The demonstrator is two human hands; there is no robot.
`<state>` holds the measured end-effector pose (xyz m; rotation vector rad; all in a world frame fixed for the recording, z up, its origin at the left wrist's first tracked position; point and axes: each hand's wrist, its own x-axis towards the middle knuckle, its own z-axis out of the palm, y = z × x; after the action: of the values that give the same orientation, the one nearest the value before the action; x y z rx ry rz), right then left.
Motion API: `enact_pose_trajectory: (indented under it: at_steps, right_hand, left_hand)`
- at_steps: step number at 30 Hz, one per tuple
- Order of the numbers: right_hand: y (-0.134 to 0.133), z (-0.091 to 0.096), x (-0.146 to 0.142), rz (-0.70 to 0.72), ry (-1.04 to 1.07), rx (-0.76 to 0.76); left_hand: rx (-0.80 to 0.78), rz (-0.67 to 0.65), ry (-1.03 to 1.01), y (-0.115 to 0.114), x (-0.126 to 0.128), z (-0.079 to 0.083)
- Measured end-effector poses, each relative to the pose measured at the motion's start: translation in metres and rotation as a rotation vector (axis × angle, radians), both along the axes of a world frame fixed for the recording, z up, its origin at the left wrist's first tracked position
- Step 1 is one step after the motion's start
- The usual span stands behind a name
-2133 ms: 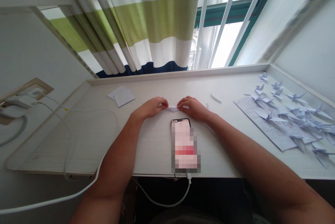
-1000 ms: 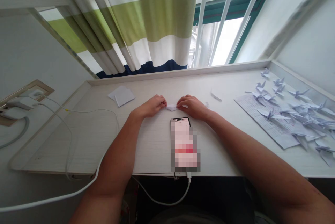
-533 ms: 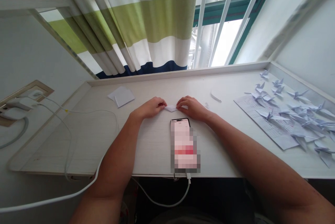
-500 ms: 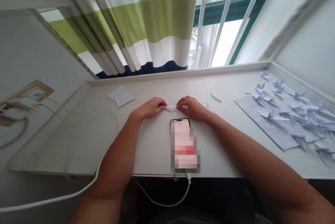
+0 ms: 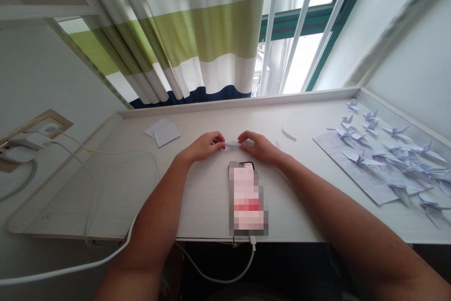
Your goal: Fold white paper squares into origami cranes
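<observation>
Nearest me, a cable (image 5: 225,282) runs to the phone (image 5: 246,197) on the bench (image 5: 204,197), whose right side is crowded with cranes (image 5: 360,159). Just beyond the phone, my left hand (image 5: 204,146) and right hand (image 5: 260,147) have fingers pinched on opposite ends of a folded paper (image 5: 231,144). Leftward and farther lie sheets (image 5: 167,134), then a curtain (image 5: 229,28).

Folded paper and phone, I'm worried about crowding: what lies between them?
The head view shows only a narrow strip of bare desk between the folded paper and the phone.

Wider thumb-to-finger gaps than before on left hand (image 5: 205,146) and right hand (image 5: 260,147), at the folded paper (image 5: 232,144).
</observation>
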<state>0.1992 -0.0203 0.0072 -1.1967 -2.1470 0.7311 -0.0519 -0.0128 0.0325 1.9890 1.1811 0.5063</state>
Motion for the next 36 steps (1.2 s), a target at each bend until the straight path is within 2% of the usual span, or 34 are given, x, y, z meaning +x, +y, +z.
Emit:
enact_pose_trajectory:
  at_steps: [3,8,11,13,16,17,20,22,27,29,33,36]
  right_hand:
    - [0.001,0.002,0.002,-0.028,0.114,-0.094]
    - [0.002,0.008,0.000,0.058,0.397,-0.341]
    - [-0.001,0.013,-0.007,-0.050,0.676,-0.394]
    - [-0.004,0.016,-0.012,-0.115,0.808,-0.417]
    - [-0.010,0.019,-0.021,-0.115,0.882,-0.474]
    - [-0.012,0.019,-0.024,-0.108,0.897,-0.495]
    - [-0.016,0.019,-0.027,-0.065,0.882,-0.543]
    - [-0.015,0.019,-0.025,-0.052,0.807,-0.515]
    - [-0.008,0.027,-0.010,-0.212,0.607,-0.206]
    - [-0.008,0.031,-0.006,-0.143,0.583,-0.177]
    - [-0.015,0.036,-0.009,0.061,0.620,-0.254]
    - [-0.020,0.036,-0.013,0.128,0.678,-0.313]
  left_hand:
    - [-0.001,0.031,-0.089,0.001,0.002,-0.002]
    - [0.073,0.113,-0.287,0.002,0.010,-0.003]
    - [0.087,0.232,-0.524,0.002,0.021,-0.005]
    - [0.065,0.288,-0.594,0.000,0.030,-0.006]
    - [0.001,0.186,-0.613,-0.005,0.044,-0.009]
    - [-0.007,0.160,-0.625,-0.007,0.048,-0.011]
    - [-0.003,0.197,-0.683,-0.009,0.055,-0.016]
    - [-0.019,0.212,-0.687,-0.009,0.056,-0.017]
    - [-0.095,0.191,-0.668,-0.011,0.054,-0.011]
    - [-0.176,0.127,-0.669,-0.015,0.054,-0.008]
    - [-0.272,-0.012,-0.661,-0.021,0.056,-0.004]
    - [-0.303,-0.048,-0.660,-0.023,0.057,-0.004]
